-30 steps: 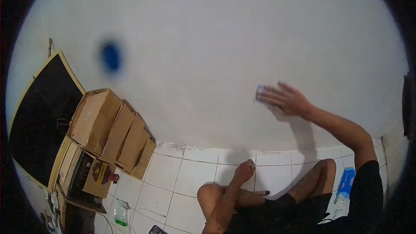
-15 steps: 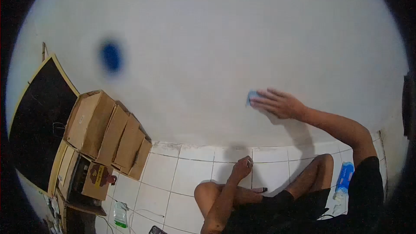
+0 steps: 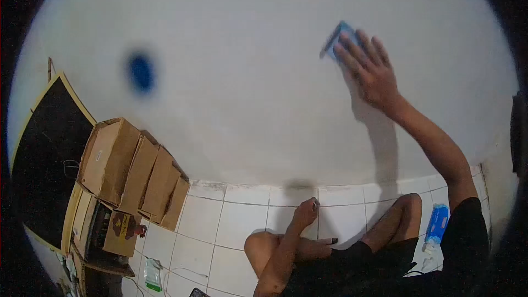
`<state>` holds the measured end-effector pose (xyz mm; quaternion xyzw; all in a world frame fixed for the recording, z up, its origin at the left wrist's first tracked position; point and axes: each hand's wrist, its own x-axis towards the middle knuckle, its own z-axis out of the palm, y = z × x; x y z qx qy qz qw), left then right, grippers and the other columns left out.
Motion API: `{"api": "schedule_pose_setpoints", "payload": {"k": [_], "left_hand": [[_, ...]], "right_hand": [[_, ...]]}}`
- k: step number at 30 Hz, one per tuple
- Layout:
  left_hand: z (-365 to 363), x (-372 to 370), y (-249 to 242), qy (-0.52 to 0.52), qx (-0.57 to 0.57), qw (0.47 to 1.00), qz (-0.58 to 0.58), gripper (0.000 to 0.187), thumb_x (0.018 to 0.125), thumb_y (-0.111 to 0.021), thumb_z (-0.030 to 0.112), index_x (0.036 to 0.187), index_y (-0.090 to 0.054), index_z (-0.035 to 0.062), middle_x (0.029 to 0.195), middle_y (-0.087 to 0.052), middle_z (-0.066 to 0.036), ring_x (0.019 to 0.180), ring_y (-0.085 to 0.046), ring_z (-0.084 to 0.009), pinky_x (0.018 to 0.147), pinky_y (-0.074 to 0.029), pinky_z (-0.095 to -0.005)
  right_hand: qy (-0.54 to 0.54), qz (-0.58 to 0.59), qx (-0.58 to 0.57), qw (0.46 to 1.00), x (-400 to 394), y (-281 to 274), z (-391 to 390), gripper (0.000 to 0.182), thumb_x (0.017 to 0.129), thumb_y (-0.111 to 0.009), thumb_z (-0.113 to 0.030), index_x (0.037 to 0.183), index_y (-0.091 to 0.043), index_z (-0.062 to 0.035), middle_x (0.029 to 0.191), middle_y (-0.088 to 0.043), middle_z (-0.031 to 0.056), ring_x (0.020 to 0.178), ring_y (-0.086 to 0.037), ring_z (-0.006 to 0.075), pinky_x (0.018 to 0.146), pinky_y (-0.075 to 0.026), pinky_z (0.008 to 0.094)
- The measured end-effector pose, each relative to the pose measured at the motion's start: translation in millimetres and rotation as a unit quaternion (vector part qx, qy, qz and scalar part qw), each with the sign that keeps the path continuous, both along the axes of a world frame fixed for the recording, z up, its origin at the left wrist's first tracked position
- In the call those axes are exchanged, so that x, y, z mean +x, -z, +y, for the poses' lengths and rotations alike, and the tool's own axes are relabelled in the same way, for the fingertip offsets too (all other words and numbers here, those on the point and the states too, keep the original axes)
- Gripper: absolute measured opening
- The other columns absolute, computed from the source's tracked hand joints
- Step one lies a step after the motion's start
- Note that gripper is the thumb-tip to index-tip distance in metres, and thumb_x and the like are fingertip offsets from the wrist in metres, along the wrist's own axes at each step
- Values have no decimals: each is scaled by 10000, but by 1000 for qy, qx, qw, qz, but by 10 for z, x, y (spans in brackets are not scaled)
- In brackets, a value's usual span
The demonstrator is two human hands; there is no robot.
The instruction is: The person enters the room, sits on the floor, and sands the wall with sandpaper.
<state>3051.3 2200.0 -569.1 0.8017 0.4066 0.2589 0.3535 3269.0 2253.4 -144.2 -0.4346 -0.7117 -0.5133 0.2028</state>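
Against the white wall [image 3: 247, 99], my right hand [image 3: 369, 71] presses a light blue cloth or wipe [image 3: 342, 28] flat, its fingers spread over it. The cloth sticks out past the fingertips at the upper left. My left hand [image 3: 306, 212] is closed near my left knee, above the tiled floor; a small dark thing shows at its fingers, too small to name.
Cardboard boxes [image 3: 157, 179] stand at the left beside a dark panel with a yellow frame [image 3: 47, 154]. On the tiles lie a green-and-white packet [image 3: 153, 275], a thin cable and, at the right, a blue packet [image 3: 437, 224]. My crossed legs are at the bottom.
My right hand has moved up and slightly right along the wall with the blue cloth under it. My left hand stays in nearly the same place.
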Motion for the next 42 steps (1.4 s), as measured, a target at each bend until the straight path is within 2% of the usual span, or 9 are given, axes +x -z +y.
{"api": "schedule_pose_setpoints", "payload": {"k": [8, 15, 24, 28, 30, 32, 36, 39, 42], "left_hand": [[-62, -86, -66, 14, -27, 1000, -3, 223, 910, -558, 261, 988, -564, 52, 903, -643, -199, 893, -623, -386, 761, -498, -485], [-41, -17, -161, -6, -32, 999, 42, 270, 931, -536, 310, 950, -570, 43, 846, -654, -190, 818, -634, -389, 733, -501, -486], [-66, -74, -133, -1, -58, 998, 33, 246, 912, -569, 285, 963, -588, 44, 879, -652, -202, 846, -628, -388, 753, -494, -468], [-79, -102, -189, -7, -29, 999, -29, 292, 923, -561, 304, 973, -590, 18, 916, -638, -222, 851, -619, -387, 755, -489, -451], [-76, -83, -229, -28, -85, 994, -60, 342, 927, -559, 340, 1020, -595, 13, 954, -642, -198, 889, -621, -337, 788, -482, -420], [-66, -28, -253, -10, -160, 978, -131, 395, 932, -554, 376, 1077, -593, 11, 1006, -640, -165, 936, -609, -283, 824, -470, -388], [-116, 16, -169, 51, -330, 926, -175, 465, 948, -535, 411, 1174, -566, 5, 1117, -606, -81, 1023, -541, -179, 880, -431, -324], [-283, 68, -343, 38, -331, 940, -72, 424, 952, -549, 371, 1141, -590, -7, 1055, -616, -54, 963, -522, -151, 877, -423, -302], [-240, 17, -157, 99, -334, 922, -170, 389, 946, -574, 332, 1089, -630, -26, 929, -640, -33, 875, -531, -134, 810, -441, -302]], "right_hand": [[-42, -304, -232, 923, 308, 1380, -253, 650, 855, -550, -180, 1464, -330, -234, 1516, -329, -28, 1403, -286, 182, 1179, -174, 412], [26, -74, -92, 993, 127, 397, -211, 637, 813, -617, -140, 1411, -411, -215, 1503, -349, -34, 1421, -251, 220, 1188, -111, 454], [-79, -177, -314, 929, 101, 2259, -449, 549, 872, -527, -249, 1372, -405, -58, 1501, -332, 63, 1406, -262, 230, 1175, -208, 418], [-88, 95, -415, 901, -52, 3090, -802, 355, 881, -504, -111, 1227, -544, -43, 1345, -495, 186, 1229, -491, 321, 1077, -352, 427], [55, 218, -678, 700, -165, 2972, -941, 308, 875, -465, -44, 1170, -551, -21, 1166, -589, 225, 1031, -597, 372, 926, -465, 459], [-198, 369, -577, 702, -53, 3428, -1033, 193, 942, -449, -91, 1077, -552, 0, 884, -616, 216, 824, -636, 334, 763, -510, 448], [-209, 633, -616, 419, -120, 3632, -1241, 245, 1013, -420, -209, 946, -547, -10, 749, -589, 96, 690, -613, 189, 654, -503, 350], [-178, 616, -599, 480, -63, 3984, -1294, 290, 1014, -434, -253, 897, -544, -11, 729, -574, 48, 667, -602, 142, 597, -490, 300], [-224, 678, -578, 395, -93, 4060, -1268, 324, 1006, -442, -287, 889, -561, -9, 714, -574, 50, 626, -611, 153, 537, -494, 292]]}}
